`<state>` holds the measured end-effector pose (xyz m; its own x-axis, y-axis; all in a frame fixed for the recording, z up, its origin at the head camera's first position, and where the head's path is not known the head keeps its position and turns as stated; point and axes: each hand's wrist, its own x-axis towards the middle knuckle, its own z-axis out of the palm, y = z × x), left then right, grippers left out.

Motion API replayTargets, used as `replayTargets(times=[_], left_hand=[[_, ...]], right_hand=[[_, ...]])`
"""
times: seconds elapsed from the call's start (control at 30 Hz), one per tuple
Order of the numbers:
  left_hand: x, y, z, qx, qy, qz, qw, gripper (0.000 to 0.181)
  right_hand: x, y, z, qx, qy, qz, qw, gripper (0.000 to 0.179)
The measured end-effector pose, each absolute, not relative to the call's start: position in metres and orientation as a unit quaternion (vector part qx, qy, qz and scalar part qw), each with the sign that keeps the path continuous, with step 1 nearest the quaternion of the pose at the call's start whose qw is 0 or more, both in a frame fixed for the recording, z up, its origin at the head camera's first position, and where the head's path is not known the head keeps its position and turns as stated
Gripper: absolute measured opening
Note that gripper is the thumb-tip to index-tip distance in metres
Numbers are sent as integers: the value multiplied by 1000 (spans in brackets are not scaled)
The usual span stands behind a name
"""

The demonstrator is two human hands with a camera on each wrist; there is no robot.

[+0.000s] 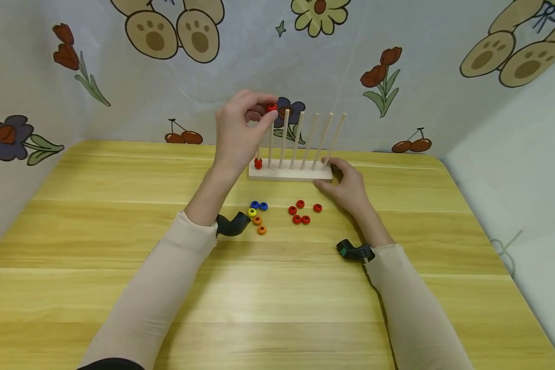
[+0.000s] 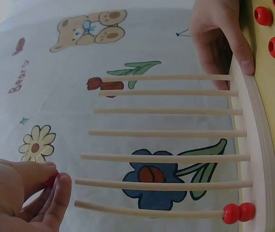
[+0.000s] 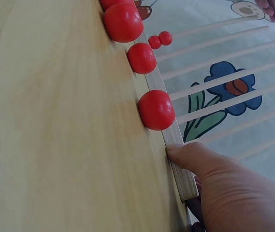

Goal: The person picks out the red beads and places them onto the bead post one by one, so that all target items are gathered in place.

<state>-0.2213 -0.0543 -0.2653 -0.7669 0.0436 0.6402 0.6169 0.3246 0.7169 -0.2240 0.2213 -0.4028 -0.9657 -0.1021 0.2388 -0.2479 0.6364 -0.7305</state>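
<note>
Between thumb and fingertips my left hand [image 1: 242,128] pinches a red bead [image 1: 272,107], partly covered by the fingers. In the left wrist view the bead is right by the free tip of the second peg [image 2: 164,184]. This peg is one of several thin wooden ones standing upright on a pale wooden base [image 1: 290,175]. Two red beads [image 2: 239,212] sit at the bottom of the peg at the left end. My right hand [image 1: 347,185] grips the base's right end, thumb [image 3: 190,155] on the front edge and fingers behind.
In front of the base lie several loose red beads [image 1: 300,204]. Left of them are two blue beads [image 1: 255,204], a yellow bead [image 1: 252,212] and two orange beads [image 1: 257,220]. A patterned cloth [image 1: 259,61] hangs behind the wooden table [image 1: 277,288].
</note>
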Motion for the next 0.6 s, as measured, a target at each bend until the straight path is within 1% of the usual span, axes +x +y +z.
replayTargets(times=[0.33,0.6], left_hand=[[-228,-57,-275,-154,-799,-505,290,19],[-231,-59,-281,-141,-803,-507,280,20]], right_hand=[[-223,220,-402,96,-901,416,84,60],[-223,220,-402,93,-903,412,83,60]])
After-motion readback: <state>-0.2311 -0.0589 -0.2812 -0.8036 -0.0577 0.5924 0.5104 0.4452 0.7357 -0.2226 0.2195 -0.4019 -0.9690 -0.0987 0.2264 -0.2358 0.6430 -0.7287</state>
